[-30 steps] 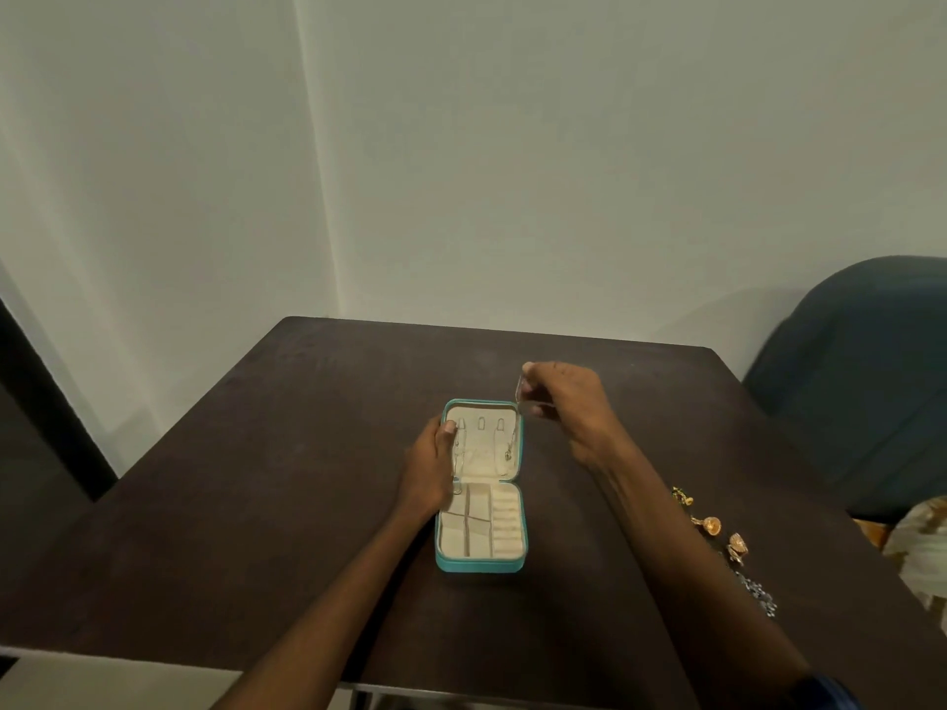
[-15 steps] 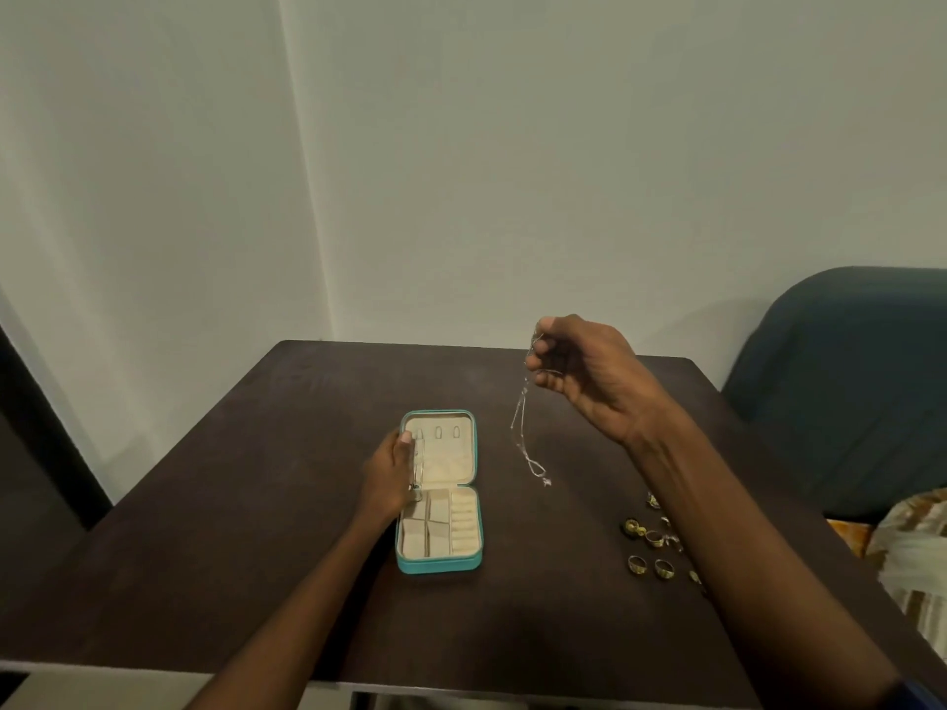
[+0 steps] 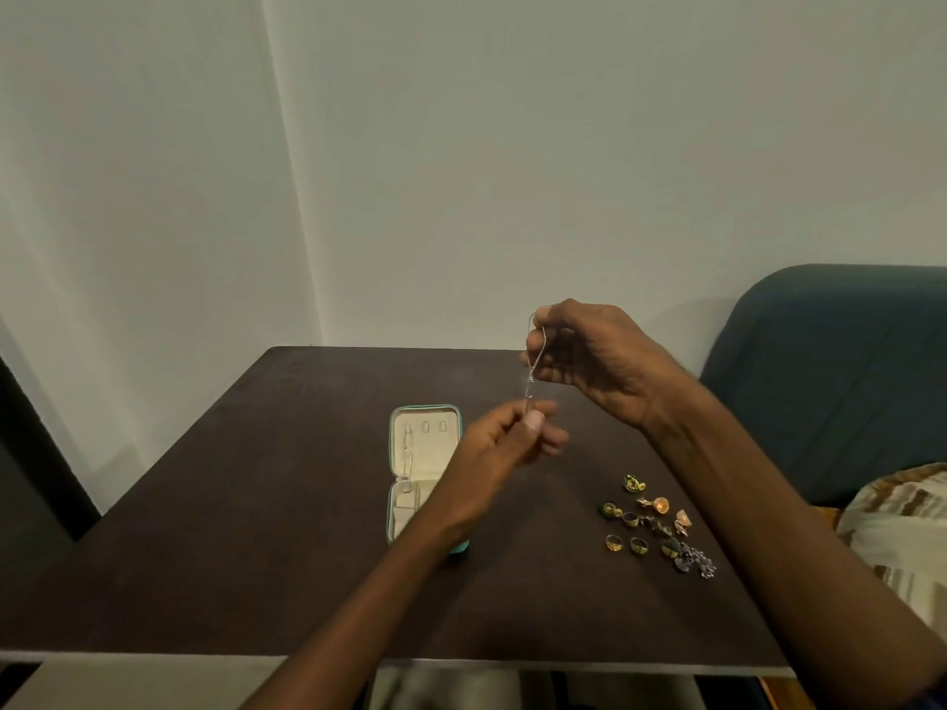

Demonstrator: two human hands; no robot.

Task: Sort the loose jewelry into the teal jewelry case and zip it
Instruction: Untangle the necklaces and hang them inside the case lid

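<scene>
The teal jewelry case (image 3: 424,413) lies open on the dark table (image 3: 256,504), its cream lid flat at the back with a thin chain hanging on the left hook. My right hand (image 3: 594,361) is raised above the table to the right of the case, pinching the top of a thin silver necklace (image 3: 533,366). My left hand (image 3: 505,440) pinches the necklace's lower end, and its forearm hides part of the case's tray. Loose gold rings and earrings (image 3: 651,525) lie in a cluster to the right.
A dark silver piece (image 3: 697,558) lies at the near end of the cluster. A dark blue chair (image 3: 840,371) stands beyond the table's right edge, with striped cloth (image 3: 902,525) beside it. Walls close the back and left.
My left hand left the case's edge and rose to take the necklace's hanging lower end. My right hand stayed raised with the necklace.
</scene>
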